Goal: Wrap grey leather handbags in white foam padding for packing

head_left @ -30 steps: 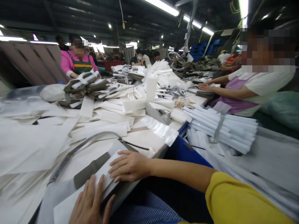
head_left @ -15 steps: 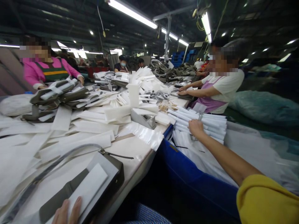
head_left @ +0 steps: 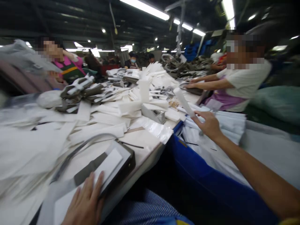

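In the head view, a dark olive-grey handbag (head_left: 130,162) lies on the table before me, its strap (head_left: 79,146) curving out to the left. White sheets (head_left: 112,164) rest on top of the bag. Across them my left hand (head_left: 85,200) lies flat, fingers stretched out. Over the blue bin, my right hand (head_left: 208,124) pinches the lower end of a slim white roll (head_left: 184,101), which points up and to the left. More white rolls (head_left: 232,125) are stacked beneath and behind that hand.
The blue bin (head_left: 199,168) adjoins the table's right edge. Loose white foam pieces (head_left: 110,114) heap over the table, with a grey tape dispenser (head_left: 153,113) among them. Wrapped bags (head_left: 81,89) are piled at the left. Co-workers stand at left, right and far end.
My right hand has lifted a white roll off the stack in the bin. More of my left hand now shows on the sheets. The whole view has shifted, so most things sit further right.
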Demonstrator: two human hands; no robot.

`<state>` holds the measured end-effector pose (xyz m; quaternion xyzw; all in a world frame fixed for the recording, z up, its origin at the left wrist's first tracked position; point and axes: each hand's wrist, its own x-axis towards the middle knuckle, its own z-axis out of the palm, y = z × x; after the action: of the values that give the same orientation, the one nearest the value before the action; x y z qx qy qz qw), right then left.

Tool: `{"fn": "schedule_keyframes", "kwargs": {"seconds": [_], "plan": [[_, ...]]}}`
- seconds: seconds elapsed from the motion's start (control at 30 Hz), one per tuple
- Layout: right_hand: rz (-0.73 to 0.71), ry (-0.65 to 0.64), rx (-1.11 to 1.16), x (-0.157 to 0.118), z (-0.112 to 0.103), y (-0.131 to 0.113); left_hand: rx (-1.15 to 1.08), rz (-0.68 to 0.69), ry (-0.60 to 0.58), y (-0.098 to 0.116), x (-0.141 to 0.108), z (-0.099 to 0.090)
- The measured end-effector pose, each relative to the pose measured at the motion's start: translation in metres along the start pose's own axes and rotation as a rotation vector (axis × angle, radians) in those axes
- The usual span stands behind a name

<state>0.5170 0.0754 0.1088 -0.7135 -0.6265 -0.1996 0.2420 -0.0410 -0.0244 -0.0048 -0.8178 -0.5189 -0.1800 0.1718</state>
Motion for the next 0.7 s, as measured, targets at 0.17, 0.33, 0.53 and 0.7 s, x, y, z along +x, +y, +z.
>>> {"fn": "schedule_keyframes", "kwargs": {"seconds": [0.17,0.33,0.53,0.7], "plan": [[-0.721,-0.048,0.61,-0.052,0.01,-0.108,0.026,-0.024,-0.212,-0.001,0.022,-0.043],[-0.979,-0.139,0.66,-0.111,0.029,-0.208,-0.07,-0.127,-0.49,-0.009,0.046,-0.07],[-0.848,0.006,0.687,-0.14,0.052,-0.29,-0.148,-0.134,-0.481,-0.006,0.053,-0.081],[-0.755,0.075,0.777,-0.152,0.057,-0.318,-0.1,-0.129,-0.401,0.002,0.042,-0.068]]}}
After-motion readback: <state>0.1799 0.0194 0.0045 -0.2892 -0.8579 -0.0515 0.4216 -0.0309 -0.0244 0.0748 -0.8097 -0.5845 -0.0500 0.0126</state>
